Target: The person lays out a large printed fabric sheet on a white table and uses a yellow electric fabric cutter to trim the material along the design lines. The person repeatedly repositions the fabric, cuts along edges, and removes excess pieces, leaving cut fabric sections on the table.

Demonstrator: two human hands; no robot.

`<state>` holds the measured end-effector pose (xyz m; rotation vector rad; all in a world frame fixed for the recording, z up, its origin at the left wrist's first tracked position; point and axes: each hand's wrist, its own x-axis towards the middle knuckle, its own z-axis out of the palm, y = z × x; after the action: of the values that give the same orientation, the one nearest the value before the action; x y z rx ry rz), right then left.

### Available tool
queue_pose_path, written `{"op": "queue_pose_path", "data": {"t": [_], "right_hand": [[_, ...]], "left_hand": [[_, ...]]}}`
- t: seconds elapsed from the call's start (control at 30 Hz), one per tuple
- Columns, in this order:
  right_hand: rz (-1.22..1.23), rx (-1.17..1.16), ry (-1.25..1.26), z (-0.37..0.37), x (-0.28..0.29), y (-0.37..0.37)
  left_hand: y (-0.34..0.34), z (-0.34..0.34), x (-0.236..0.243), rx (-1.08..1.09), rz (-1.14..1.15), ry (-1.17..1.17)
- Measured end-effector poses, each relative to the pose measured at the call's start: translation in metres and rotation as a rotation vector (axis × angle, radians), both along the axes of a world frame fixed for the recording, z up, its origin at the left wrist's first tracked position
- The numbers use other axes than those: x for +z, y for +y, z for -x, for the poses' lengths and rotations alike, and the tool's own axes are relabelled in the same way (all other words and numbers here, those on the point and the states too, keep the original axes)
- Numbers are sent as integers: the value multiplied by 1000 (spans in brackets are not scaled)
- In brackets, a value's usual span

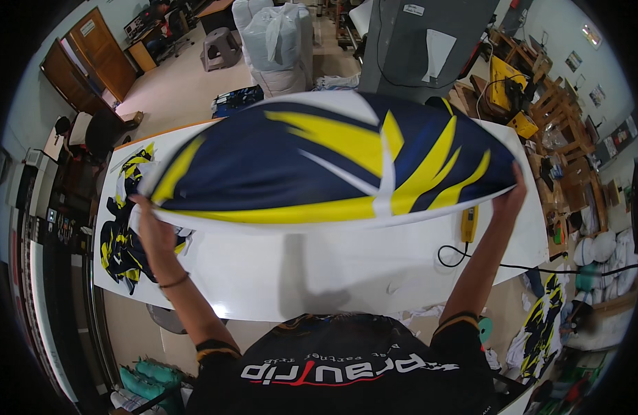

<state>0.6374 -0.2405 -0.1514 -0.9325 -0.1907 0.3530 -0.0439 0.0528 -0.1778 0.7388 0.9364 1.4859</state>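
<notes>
Two hands (155,232) (510,196), one held fabric panel (243,166), one yellow tabletop tool (469,225)

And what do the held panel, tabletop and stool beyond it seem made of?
Held panel: smooth, thin fabric, perhaps synthetic; it bows between its held ends.
Tabletop: glossy white, perhaps laminate; light reflects near its edge.
Stool: probably moulded plastic, dull and uniformly greyish.

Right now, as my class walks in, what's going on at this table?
A person is holding a wide navy, yellow and white fabric piece up over the white table, the left hand at one end and the right hand at the other. The cloth bows upward between them and looks slightly blurred. A crumpled pile of similarly coloured cloth lies at the table's left end, and a yellow corded device lies near the right hand.
</notes>
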Motion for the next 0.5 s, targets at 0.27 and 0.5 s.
{"op": "queue_pose_path", "data": {"t": [0.27,0.5], "right_hand": [[299,72,252,4,-184,8],[689,108,273,31,-247,-16]], "left_hand": [[-8,8,-198,-159,434,-151],[-61,23,-247,-244,539,373]]}}
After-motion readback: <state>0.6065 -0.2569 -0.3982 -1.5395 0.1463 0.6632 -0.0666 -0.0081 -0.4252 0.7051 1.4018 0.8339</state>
